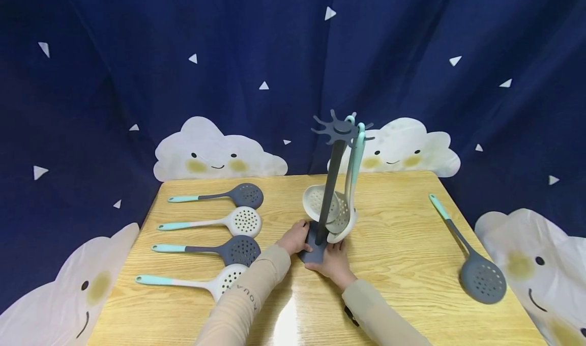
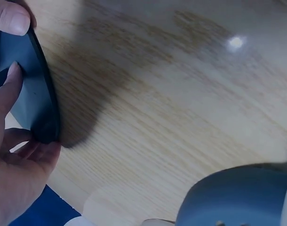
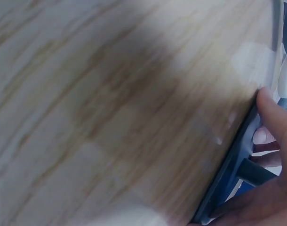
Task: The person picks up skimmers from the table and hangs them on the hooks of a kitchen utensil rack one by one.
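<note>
A dark grey utensil rack (image 1: 330, 193) with a hooked top stands mid-table, its pole leaning rightward in the head view. Several white utensils with mint handles hang from its hooks, among them a ladle (image 1: 346, 227) and a perforated skimmer (image 1: 316, 201). My left hand (image 1: 295, 238) grips the left edge of the rack's base (image 2: 35, 101), thumb on top and fingers curled at the rim. On the front right side, my right hand (image 1: 337, 264) holds the same base, its thumb along the near edge and some fingertips hidden behind the hanging ladle.
On the left lie several skimmers and turners in a column, grey ones (image 1: 247, 196) alternating with white ones (image 1: 244, 221), mint handles pointing left. A grey skimmer (image 1: 482, 279) lies near the right edge of the wooden table (image 1: 393, 224). Behind hangs a dark blue curtain (image 1: 229, 56).
</note>
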Available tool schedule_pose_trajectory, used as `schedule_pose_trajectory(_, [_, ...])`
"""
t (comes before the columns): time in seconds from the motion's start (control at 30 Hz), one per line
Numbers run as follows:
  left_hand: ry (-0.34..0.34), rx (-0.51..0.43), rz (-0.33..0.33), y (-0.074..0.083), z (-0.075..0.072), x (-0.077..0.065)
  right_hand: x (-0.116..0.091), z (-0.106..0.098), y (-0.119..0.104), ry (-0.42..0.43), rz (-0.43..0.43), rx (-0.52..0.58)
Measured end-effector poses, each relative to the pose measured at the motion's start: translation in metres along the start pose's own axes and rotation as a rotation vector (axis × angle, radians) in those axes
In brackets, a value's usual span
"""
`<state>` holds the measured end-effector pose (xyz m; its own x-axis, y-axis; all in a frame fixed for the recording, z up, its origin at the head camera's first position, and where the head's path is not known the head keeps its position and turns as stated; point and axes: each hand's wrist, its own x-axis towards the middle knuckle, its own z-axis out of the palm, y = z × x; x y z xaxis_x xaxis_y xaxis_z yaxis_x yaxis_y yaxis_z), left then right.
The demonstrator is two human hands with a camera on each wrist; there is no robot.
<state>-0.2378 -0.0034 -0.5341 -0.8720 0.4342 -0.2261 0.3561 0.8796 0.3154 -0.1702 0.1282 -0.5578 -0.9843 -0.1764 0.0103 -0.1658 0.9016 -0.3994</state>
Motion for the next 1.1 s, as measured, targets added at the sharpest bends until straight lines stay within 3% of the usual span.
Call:
schedule_pose_trajectory(0.5, [0.049,-0.006,-0.007,-0.001,0.009,0.001,0.002,0.008,0.014,0.111,-0.120,0.023])
schedule_pose_trajectory(1.1, [0.051,-0.033,-0.061,0.005,0.008,-0.006,0.007,0.001,0.024,0.071,-0.173,0.027])
